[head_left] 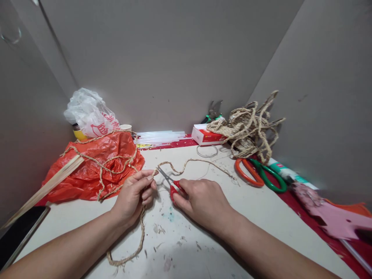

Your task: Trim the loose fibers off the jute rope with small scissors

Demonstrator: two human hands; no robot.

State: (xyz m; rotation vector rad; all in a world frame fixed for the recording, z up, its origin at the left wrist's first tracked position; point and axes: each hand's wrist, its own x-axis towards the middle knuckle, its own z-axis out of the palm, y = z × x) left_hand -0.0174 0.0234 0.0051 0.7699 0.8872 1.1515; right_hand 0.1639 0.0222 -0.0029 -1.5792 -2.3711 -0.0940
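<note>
Left hand (135,195) pinches the twine (174,167) at centre of the surface (261,217); from the pinch the twine runs right and away. Right hand (202,201), closed around small red scissors (170,182), sits just right of the pinch, blades pointing left-up, tips almost touching the twine beside the left fingertips (151,176).

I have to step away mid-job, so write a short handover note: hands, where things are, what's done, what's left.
Left hand: pinches the jute twine by the scissor tips.
Right hand: holds the small red scissors, blades open at the twine.
Twine trails over the orange bag and loops on the table; a twine bundle sits at the back.
Done: fibre scraps lie on the table.
Left: this cut is not yet made.
</note>
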